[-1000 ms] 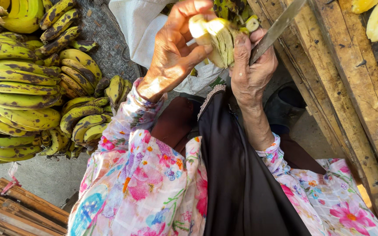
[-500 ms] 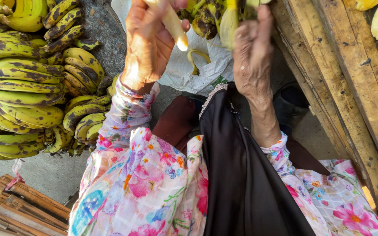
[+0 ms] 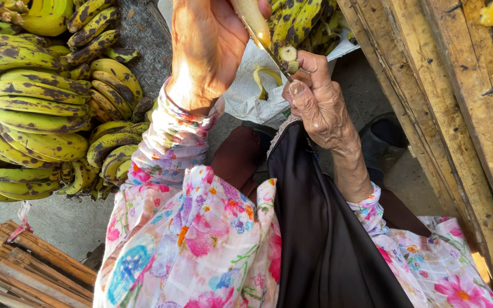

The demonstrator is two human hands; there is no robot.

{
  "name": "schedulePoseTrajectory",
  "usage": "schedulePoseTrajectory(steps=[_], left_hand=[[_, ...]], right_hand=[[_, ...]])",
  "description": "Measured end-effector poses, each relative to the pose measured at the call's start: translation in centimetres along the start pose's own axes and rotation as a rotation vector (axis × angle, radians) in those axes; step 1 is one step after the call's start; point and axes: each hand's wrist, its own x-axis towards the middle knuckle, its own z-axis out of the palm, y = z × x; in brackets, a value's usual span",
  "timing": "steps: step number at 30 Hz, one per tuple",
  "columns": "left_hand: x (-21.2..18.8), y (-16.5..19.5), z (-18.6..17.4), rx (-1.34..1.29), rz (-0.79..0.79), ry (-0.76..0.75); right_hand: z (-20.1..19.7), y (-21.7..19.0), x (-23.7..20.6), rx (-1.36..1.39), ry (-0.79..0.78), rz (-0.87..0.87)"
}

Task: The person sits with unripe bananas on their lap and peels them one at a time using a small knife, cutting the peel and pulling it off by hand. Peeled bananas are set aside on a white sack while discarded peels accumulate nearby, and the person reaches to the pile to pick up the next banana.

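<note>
At the top of the view, a pale peeled banana (image 3: pixel 253 20) is enclosed in the grip of the left hand (image 3: pixel 209 48), the fingers curled and pressed around its smooth, tapering flesh; only the lower part of the fruit shows, the rest being cut off by the frame. Just right of and below that grip, the right hand (image 3: pixel 315 97) is closed around a thin metal knife (image 3: pixel 269 51), whose narrow blade is laid against the banana's lower end. Between the right thumb and fingers a short cut stub of banana (image 3: pixel 287 56) is pinched, round in section, with a pale core and a green-yellow rim. Below the two grips a curled strip of yellow peel (image 3: pixel 261 80) lies on crumpled white plastic sheeting (image 3: pixel 246 91). Above the right grip a bunch of black-spotted yellow bananas (image 3: pixel 300 20) is seen. Well to the left of the left grip, heaped hands of green-yellow bananas (image 3: pixel 35 108) with dark blotches are piled on the grey concrete floor (image 3: pixel 47 222). To the right of the right grip, rough weathered wooden planks (image 3: pixel 446 85) with nail heads run diagonally.
</note>
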Motion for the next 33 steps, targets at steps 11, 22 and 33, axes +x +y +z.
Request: schedulePoseTrajectory(steps=[11, 22, 33], left_hand=[[-1.6, 0.7, 3.1, -0.127, -0.198, 0.109], [-2.4, 0.0, 4.3, -0.082, -0.291, 0.023], [-3.3, -1.2, 4.1, -0.15, -0.341, -0.026]], right_hand=[[0.4, 1.5, 0.6, -0.261, 0.077, -0.168], [1.2, 2.8, 0.7, -0.371, 0.189, -0.291], [2.2, 2.8, 1.1, -0.393, 0.248, -0.287]])
